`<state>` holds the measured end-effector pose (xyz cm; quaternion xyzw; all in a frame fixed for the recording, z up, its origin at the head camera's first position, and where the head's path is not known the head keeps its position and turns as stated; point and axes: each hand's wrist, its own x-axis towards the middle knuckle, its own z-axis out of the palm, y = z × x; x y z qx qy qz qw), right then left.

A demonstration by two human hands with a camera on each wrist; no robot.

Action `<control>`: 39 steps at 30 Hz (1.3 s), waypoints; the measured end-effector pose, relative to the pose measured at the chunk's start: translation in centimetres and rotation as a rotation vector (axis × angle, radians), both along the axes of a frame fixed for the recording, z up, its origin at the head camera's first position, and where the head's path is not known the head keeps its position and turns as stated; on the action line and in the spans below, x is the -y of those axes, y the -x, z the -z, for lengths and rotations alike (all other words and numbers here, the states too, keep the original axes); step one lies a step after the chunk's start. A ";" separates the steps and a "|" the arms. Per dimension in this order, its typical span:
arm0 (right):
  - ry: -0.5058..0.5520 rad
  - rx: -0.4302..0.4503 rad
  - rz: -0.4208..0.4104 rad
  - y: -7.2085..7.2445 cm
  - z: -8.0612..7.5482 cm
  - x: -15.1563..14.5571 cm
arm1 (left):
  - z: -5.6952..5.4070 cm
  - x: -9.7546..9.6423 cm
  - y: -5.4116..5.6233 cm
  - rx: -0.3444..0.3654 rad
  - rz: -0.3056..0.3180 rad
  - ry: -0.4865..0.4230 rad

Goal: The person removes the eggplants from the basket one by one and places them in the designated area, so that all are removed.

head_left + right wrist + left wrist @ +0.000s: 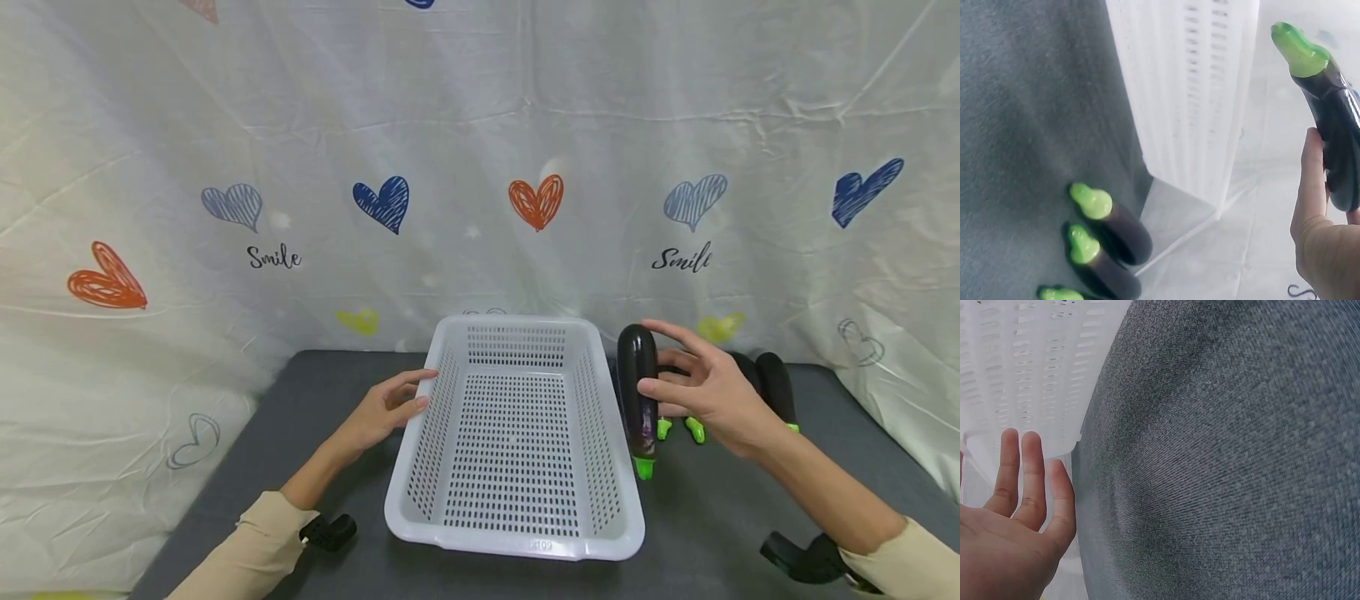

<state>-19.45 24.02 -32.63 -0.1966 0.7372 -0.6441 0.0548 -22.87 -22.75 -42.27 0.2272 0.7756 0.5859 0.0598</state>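
A glossy dark eggplant (637, 387) with a green stem end is in my right hand (712, 396), raised beside the right rim of the white plastic basket (517, 546). My thumb and fingers hold it from the right side, its stem pointing toward me; the right wrist view shows the same eggplant (1338, 134) above the tabletop. At the basket's left side, my left hand (386, 412) touches the rim. In the left wrist view its fingers (1033, 478) are extended near the slotted outer wall. The basket has nothing inside.
Several more eggplants (776, 387) lie on the dark grey table (720, 533) right of the basket, partly behind my right hand. Two of them show well in the right wrist view, one eggplant (1125, 234) nearest the basket. A printed white curtain (465, 125) hangs behind.
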 end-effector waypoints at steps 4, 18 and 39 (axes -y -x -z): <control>-0.021 -0.014 0.018 -0.2 0.0 -0.9 | 0.1 0.0 0.0 0.001 0.007 -0.008; -0.081 -0.066 0.071 -0.7 1.0 -4.1 | 0.3 0.1 0.1 -0.003 0.007 -0.013; -0.280 -0.077 0.252 -1.1 3.8 -10.6 | 0.3 0.1 0.2 -0.002 0.018 -0.015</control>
